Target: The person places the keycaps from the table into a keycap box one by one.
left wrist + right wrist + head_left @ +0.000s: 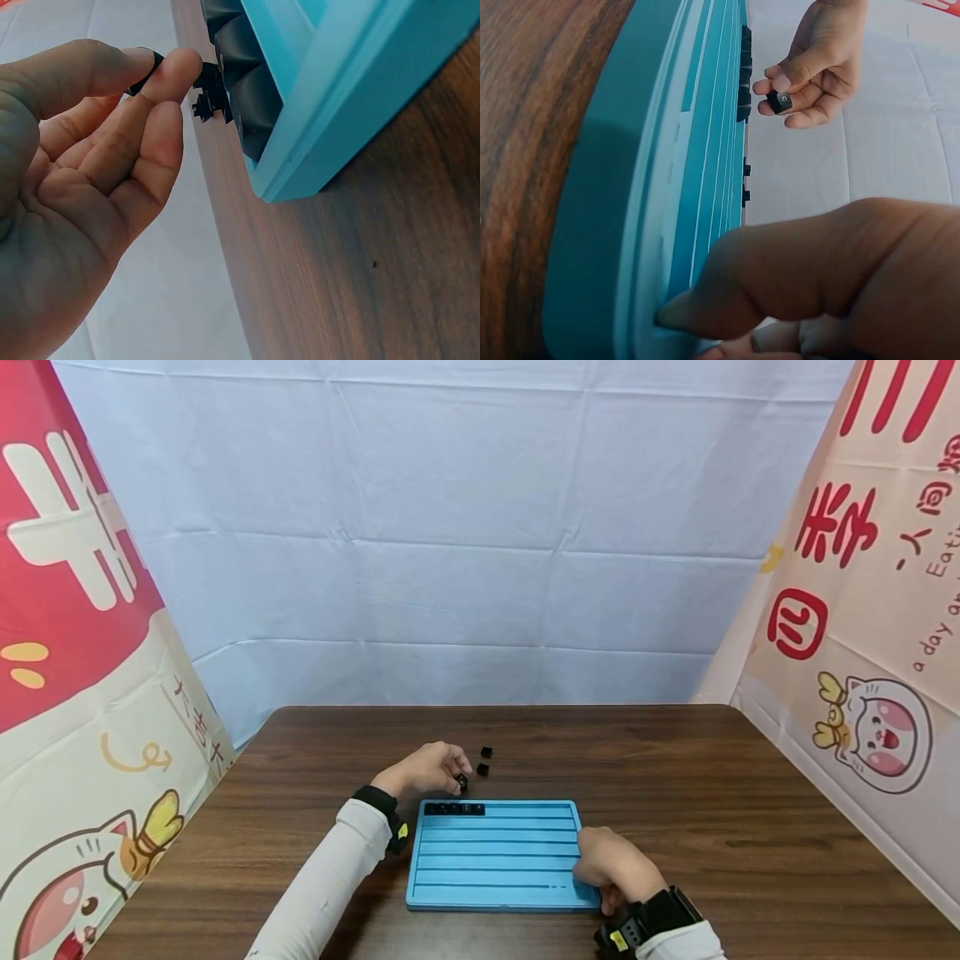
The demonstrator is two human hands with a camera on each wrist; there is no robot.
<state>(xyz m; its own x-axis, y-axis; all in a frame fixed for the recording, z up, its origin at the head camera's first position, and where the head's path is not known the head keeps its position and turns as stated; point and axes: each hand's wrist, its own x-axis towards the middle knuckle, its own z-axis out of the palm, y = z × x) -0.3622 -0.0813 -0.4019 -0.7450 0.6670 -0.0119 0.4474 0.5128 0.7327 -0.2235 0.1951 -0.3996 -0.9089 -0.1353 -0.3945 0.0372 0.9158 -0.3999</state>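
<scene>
My left hand pinches a small black keycap between thumb and fingers, just beyond the back edge of a blue ridged tray. A pale letter marks the keycap's face in the right wrist view. Several black keycaps stand side by side in the tray's back row, at its left end. At the tray's right edge, my right hand grips the rim, its thumb pressed on the inner side. Its other fingers are partly hidden below.
Two loose black keycaps, a farther one and a nearer one, lie on the brown wooden table behind the tray. A pale blue cloth hangs beyond the table, with printed cloths at both sides.
</scene>
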